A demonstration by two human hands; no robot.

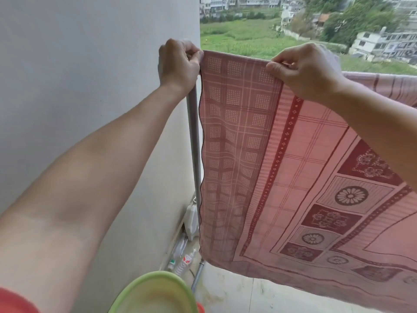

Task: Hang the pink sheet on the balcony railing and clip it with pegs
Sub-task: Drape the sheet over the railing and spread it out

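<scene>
At the balcony's left end, in the head view, a thin pink cotton sheet (282, 168) printed with a dark red check, dotted squares and flower panels is seen draped over the top of the railing. Its folded top edge runs roughly level from upper left to right, so its long axis lies along the rail, and the cloth hangs downward from that line; further right it carries on over the rail towards the frame's edge. The scalloped left border drops almost straight down beside a grey metal upright post (194, 141), just clear of a plain pale wall (90, 86).

The left hand (178, 64) is closed at the sheet's top left corner, the cloth being pinched between thumb and fingers right at the head of the post. The right hand (304, 71) is closed on the same top edge further right, a fold being nipped between thumb and forefinger; the sheet hangs below and between both hands. No peg can be made out in either hand.

Low in the frame a round light-green plastic basin (155, 292) is seen, with clear plastic bottles (182, 260) lying on the floor by the wall's foot. Beyond the rail, a grassy field (243, 35) and pale buildings are visible.
</scene>
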